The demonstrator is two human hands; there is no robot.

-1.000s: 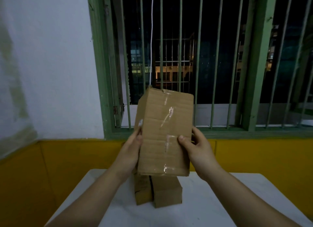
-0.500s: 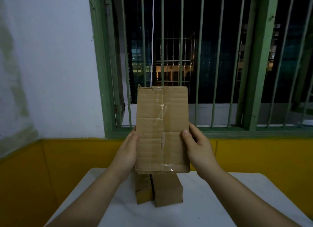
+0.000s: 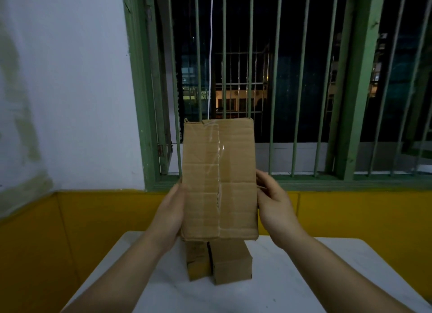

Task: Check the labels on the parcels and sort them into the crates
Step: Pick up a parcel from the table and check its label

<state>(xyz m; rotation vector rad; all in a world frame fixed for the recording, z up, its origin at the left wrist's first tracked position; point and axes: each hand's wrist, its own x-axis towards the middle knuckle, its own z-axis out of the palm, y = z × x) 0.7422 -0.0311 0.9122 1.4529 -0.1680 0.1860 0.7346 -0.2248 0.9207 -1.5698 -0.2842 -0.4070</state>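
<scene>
Two small cardboard boxes [image 3: 219, 261] stood side by side, touching, on the white bench [image 3: 292, 280]; they were near the middle, a bit toward the far edge; the bench top was pale with faint marks like marble. Behind the bench the wall [image 3: 350, 219] was yellow low down and white [image 3: 70, 79] higher up; a big window with a green frame [image 3: 138, 102] and thin green bars [image 3: 273, 79] filled the upper right; it was dark outside, with a few lit rooms far off; a thin white cord [image 3: 211, 44] hung down in front of the window.

One tall parcel [image 3: 219, 179] was held up in the air, above the two small boxes and not touching them; its flat brown face was turned to the person, upright, with clear tape down the middle; no label showed on that face.

The left hand [image 3: 170, 210] gripped the parcel's left edge, with its fingers hidden behind; the right hand [image 3: 273, 200] held the right edge, fingers curled round the side.

The bench had bare room to the left and right of the boxes and at the near side; its far edge sat close to the yellow wall; both arms reached in from the near side.
</scene>
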